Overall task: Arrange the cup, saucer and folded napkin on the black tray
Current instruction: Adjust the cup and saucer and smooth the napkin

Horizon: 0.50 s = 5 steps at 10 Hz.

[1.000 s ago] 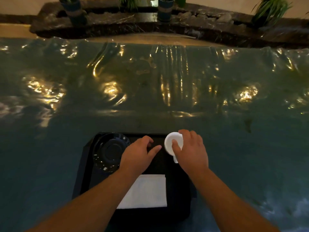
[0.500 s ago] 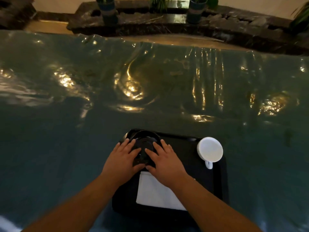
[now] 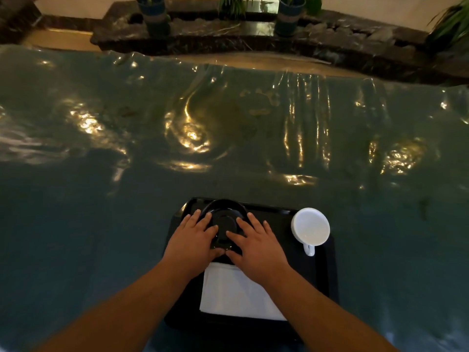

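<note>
A black tray (image 3: pixel 327 275) lies on the table close to me. A black saucer (image 3: pixel 224 223) sits at the tray's far left corner. My left hand (image 3: pixel 193 240) and my right hand (image 3: pixel 256 245) both lie on the saucer with fingers spread over its top and thumbs meeting at its near rim. A white cup (image 3: pixel 310 226) stands upright at the far right corner of the tray, handle pointing toward me, untouched. A folded white napkin (image 3: pixel 228 293) lies flat on the near half of the tray, partly under my wrists.
A shiny, wrinkled teal plastic cover (image 3: pixel 177 135) spreads over the wide table. Beyond its far edge runs a dark stone ledge (image 3: pixel 253 39) with potted plants (image 3: pixel 152 13).
My right hand let go of the cup, which now stands at the tray's far right corner. Both hands moved onto the saucer and have stayed there for the last half second.
</note>
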Available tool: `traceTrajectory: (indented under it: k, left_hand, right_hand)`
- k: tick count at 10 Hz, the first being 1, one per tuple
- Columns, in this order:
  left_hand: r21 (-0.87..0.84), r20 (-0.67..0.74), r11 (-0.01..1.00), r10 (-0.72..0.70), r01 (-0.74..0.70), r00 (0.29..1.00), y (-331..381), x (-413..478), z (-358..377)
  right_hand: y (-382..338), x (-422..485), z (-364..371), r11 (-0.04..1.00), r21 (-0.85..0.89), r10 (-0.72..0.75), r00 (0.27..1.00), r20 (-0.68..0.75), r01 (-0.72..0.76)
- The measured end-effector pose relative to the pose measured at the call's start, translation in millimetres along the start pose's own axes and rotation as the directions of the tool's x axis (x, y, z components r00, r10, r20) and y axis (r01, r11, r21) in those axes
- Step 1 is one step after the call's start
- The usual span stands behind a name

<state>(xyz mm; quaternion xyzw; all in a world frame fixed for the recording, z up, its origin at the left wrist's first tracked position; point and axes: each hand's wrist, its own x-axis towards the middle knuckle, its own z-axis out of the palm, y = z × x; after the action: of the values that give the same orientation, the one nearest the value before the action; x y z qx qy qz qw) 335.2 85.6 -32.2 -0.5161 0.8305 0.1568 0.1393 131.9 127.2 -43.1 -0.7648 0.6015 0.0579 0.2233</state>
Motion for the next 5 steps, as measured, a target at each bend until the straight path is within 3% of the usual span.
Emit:
traceTrajectory:
  k: [5]
  left_hand:
    - [0.032, -0.016, 0.997, 0.069, -0.068, 0.997, 31.0, 14.8, 0.2]
  right_hand:
    - [21.8, -26.8, -6.4, 0.996, 0.038, 0.075, 0.997, -0.012, -0.075]
